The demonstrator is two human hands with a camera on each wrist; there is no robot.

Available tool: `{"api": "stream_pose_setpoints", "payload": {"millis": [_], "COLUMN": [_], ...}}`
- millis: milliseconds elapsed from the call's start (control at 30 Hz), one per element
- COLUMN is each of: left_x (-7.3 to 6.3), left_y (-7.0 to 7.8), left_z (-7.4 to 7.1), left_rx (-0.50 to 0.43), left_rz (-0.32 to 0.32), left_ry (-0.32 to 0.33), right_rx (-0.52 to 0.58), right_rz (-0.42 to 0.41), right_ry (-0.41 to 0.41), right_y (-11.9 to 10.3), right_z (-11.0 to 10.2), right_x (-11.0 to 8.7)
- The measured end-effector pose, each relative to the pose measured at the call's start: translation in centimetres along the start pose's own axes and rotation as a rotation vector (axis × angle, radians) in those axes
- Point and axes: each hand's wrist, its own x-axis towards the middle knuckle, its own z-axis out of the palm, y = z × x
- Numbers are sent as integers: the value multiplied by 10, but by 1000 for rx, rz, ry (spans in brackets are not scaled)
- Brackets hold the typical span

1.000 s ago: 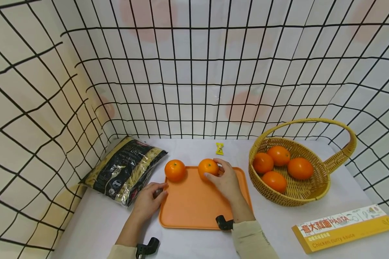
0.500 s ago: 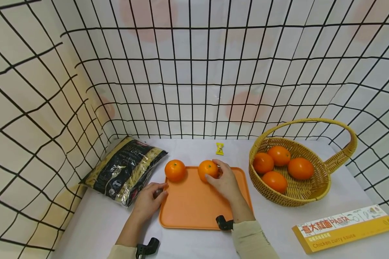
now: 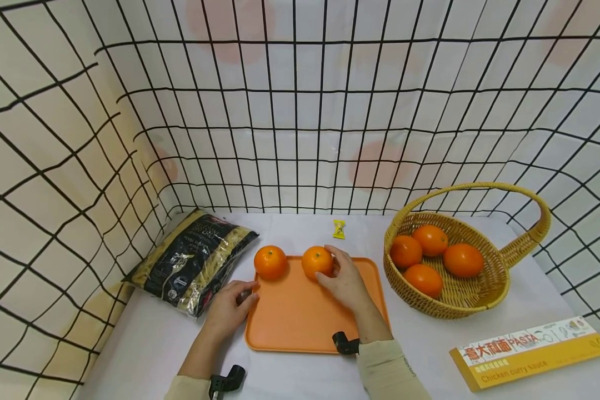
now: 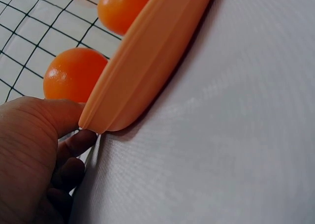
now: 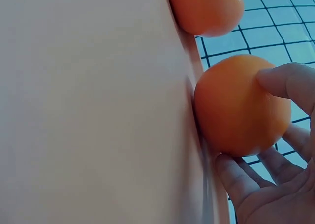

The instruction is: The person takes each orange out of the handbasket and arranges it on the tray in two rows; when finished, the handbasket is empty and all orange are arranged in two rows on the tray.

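Note:
Near the tray's far left corner stands one orange (image 3: 270, 263). A second orange (image 3: 317, 262) sits at the far edge of the orange tray (image 3: 300, 316). My right hand (image 3: 346, 282) holds this second orange, with the thumb on its near side and fingers round its right side (image 5: 242, 106). At the tray's left rim, my left hand (image 3: 228, 308) pinches the edge; the left wrist view shows the thumb above the rim (image 4: 91, 118) and a finger below it. The rest of that hand's fingers are partly in shadow.
A wicker basket (image 3: 485, 303) with several oranges stands right of the tray. A yellow pasta box (image 3: 532, 353) lies at the near right. On the left is a black bag of pasta (image 3: 195, 261); a small yellow candy (image 3: 339, 229) lies behind. Black wire mesh (image 3: 295, 111) encloses the table.
The orange in my right hand has shifted slightly to the left, and the hand with it. My left hand stays at the tray's rim.

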Motion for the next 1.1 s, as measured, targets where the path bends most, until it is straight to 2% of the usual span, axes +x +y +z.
{"api": "stream_pose_setpoints", "payload": {"millis": [467, 1100], "left_x": [-1, -1], "left_y": [2, 2], "left_z": [-2, -2], "left_rx": [17, 0], "left_rz": [-6, -14], "left_ry": [-6, -9], "right_rx": [31, -28], "right_rz": [18, 49], "right_ry": [7, 37], "right_y": [2, -2], "right_z": [2, -2], "right_x": [1, -3]}}
